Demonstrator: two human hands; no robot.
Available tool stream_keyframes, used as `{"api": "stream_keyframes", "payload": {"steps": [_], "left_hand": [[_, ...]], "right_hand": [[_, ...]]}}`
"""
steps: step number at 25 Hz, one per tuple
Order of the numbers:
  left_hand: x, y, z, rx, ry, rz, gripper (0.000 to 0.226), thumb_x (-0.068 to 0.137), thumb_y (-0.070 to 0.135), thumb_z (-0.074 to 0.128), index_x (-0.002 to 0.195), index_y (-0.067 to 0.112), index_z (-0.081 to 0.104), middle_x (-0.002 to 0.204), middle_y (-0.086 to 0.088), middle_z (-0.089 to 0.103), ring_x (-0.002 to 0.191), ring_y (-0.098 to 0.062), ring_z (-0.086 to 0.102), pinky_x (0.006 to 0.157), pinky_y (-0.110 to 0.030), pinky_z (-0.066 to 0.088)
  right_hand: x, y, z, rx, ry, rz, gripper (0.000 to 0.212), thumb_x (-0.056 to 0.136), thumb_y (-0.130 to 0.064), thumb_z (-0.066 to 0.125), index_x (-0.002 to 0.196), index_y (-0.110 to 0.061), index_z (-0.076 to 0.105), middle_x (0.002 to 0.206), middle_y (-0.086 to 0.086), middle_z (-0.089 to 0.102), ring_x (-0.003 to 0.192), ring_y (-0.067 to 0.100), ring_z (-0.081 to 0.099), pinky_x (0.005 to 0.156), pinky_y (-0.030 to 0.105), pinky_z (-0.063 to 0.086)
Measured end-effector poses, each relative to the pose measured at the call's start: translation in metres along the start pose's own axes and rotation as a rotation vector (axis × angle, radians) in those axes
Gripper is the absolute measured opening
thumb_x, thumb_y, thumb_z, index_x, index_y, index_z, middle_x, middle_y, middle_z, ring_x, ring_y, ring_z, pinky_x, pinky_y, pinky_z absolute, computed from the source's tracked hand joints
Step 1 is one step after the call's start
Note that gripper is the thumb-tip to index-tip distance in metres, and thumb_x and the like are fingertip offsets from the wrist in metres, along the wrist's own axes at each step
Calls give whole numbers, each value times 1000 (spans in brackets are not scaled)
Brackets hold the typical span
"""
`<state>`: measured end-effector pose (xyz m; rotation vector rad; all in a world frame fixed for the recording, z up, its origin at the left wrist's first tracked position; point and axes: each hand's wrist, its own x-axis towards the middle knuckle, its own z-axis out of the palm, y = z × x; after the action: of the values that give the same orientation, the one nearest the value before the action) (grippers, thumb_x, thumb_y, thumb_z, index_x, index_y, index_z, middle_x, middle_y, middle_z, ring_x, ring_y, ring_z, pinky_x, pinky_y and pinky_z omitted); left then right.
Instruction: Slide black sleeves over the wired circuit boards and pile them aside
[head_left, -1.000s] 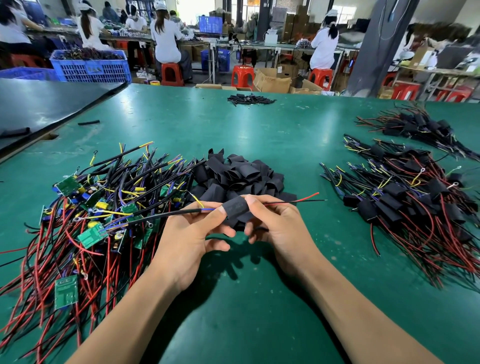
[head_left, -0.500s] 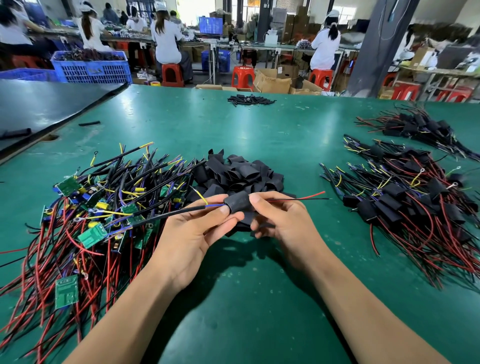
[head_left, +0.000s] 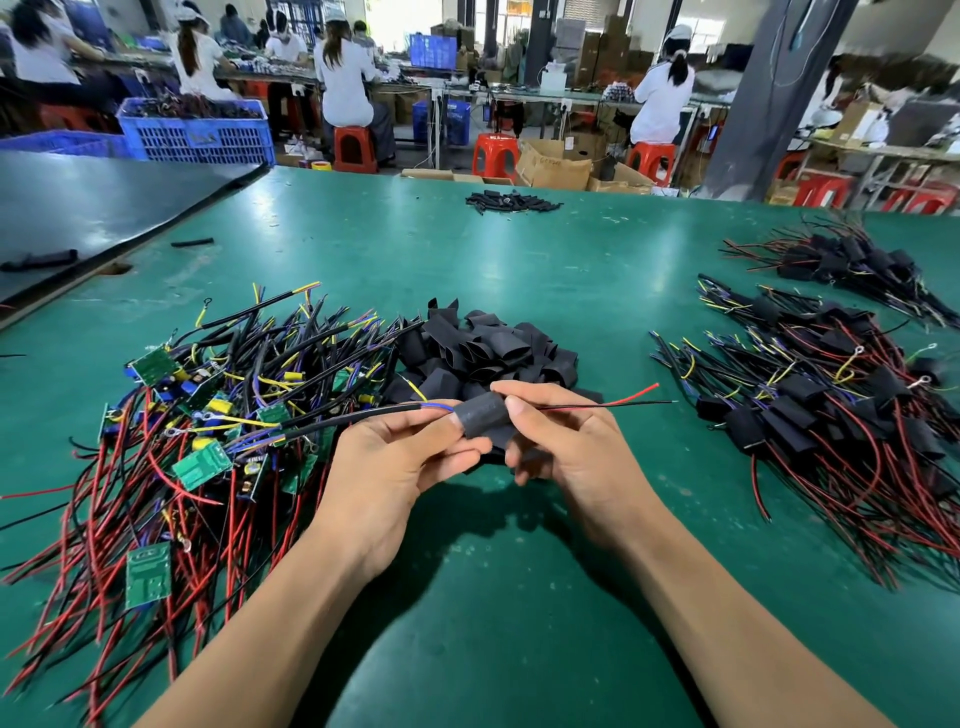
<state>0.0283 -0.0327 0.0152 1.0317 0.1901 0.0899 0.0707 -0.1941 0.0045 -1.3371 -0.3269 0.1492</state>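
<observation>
While both hands, left hand (head_left: 395, 457) and right hand (head_left: 566, 447), pinch the sleeve (head_left: 485, 414), it looks soft and light; grip its ends.

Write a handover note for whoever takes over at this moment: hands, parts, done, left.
Hands: left hand and right hand both pinch one black tubular sleeve above the green table; wires leave both ends, board hidden.
Parts: heap of bare green wired circuit boards on the left; pile of loose black sleeves in the middle.
Done: piles of sleeved boards on the right.
To do: add this one there, then sleeve the heap.
</observation>
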Motion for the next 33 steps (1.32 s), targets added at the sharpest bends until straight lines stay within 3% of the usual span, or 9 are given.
{"api": "stream_keyframes", "payload": {"steps": [5, 10, 14, 16, 19, 23, 28, 30, 33], "left_hand": [[3, -1, 0, -10, -6, -20, 14, 81, -1, 68, 95, -1, 69, 86, -22, 74, 72, -25, 75, 62, -21, 58], [2, -1, -1, 33, -53, -48, 12, 80, 11, 70, 88, 8, 78, 89, -21, 74, 72, -25, 74, 61, -25, 59], [2, 0, -1, 51, -56, -35, 35, 74, 29, 75, 97, 3, 74, 98, -21, 74, 79, -27, 74, 63, -28, 59], [2, -2, -2, 95, -40, -9, 34, 76, 24, 76, 100, 1, 70, 98, -23, 73, 81, -27, 73, 63, -26, 58], [4, -5, -5, 125, -22, 28, 20, 84, 10, 70, 101, 0, 67, 91, -21, 72, 79, -29, 72, 67, -28, 60], [4, -4, -6, 199, -20, 48, 13, 88, 13, 68, 97, 4, 71, 86, -19, 71, 74, -25, 67, 60, -26, 55], [6, -7, -5, 304, -50, 80, 25, 95, 24, 62, 97, 1, 70, 75, -11, 67, 59, -18, 55, 52, -24, 42], [5, -8, -5, 299, -46, 75, 25, 95, 28, 62, 92, 4, 70, 76, -10, 67, 56, -17, 53, 51, -24, 39], [4, -10, -4, 321, -40, 67, 26, 93, 31, 63, 94, 6, 72, 79, -7, 70, 52, -15, 52, 48, -21, 38]], "right_hand": [[0, 0, 2, 50, 4, 57, 10, 84, -26, 73, 94, -25, 74, 79, 3, 69, 55, 16, 60, 49, 26, 49], [-2, 1, 2, 123, -57, 116, 23, 80, -17, 77, 103, -12, 75, 80, 10, 68, 60, 17, 60, 56, 27, 51], [-1, 1, 0, 165, -4, 142, 27, 75, -15, 79, 101, -10, 76, 81, 8, 71, 67, 16, 65, 66, 26, 55], [-2, 1, -1, 145, -26, 153, 25, 76, -12, 79, 101, -9, 76, 84, 10, 72, 68, 17, 66, 67, 27, 56], [-3, 1, 1, 157, -66, 211, 21, 73, -21, 83, 92, -13, 77, 81, 13, 71, 66, 18, 66, 65, 30, 56], [-3, 0, -2, 49, -115, 224, 15, 79, -30, 81, 85, -18, 74, 81, 11, 69, 62, 18, 62, 62, 30, 55], [-9, -2, 8, -9, -183, 353, 42, 82, -58, 69, 74, -17, 67, 62, 6, 57, 42, 13, 41, 45, 22, 36], [-8, -4, 16, 56, -136, 345, 41, 85, -53, 66, 67, -16, 65, 56, 5, 53, 37, 12, 35, 42, 21, 30], [-3, -14, 16, 395, 74, 277, 37, 83, -45, 64, 60, -16, 63, 52, 1, 49, 35, 11, 33, 39, 20, 28]]}}
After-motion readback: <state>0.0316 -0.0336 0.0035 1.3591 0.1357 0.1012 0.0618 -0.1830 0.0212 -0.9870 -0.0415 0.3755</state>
